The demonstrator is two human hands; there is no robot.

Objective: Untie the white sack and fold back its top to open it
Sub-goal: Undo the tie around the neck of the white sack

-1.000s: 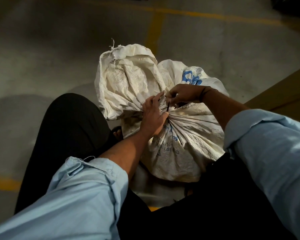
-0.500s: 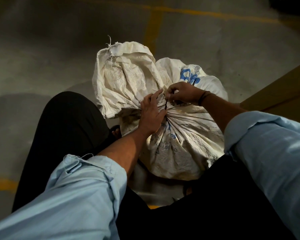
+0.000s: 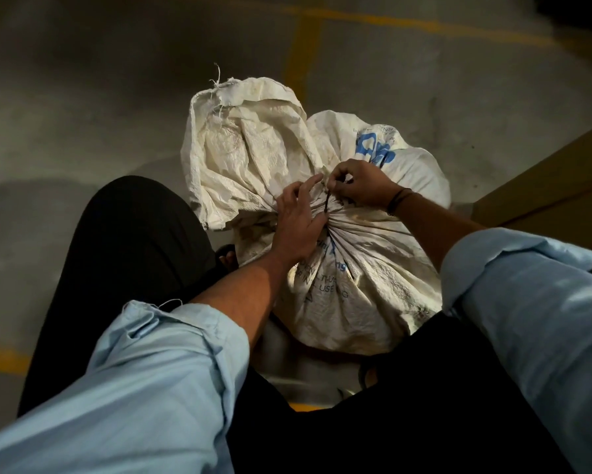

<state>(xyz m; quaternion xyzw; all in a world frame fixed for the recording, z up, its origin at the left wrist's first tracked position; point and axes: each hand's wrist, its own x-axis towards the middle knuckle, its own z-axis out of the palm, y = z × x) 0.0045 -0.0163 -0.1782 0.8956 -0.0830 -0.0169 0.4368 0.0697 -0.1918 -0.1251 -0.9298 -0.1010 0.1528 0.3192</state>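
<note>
Mid-frame, the sack [image 3: 349, 268] stands tied, neck flopping toward upper left.
Left hand [image 3: 296, 222] spread on the gathers; right hand [image 3: 359, 186] grip pinches the tie [image 3: 327, 202].

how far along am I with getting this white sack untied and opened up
Nothing looks finished yet: the white sack is cinched at its neck by a dark tie. In hand: your left hand presses on the gathered neck while your right hand pinches at the tie. Left: getting the tie off, then folding the loose top back to open the sack.
</note>
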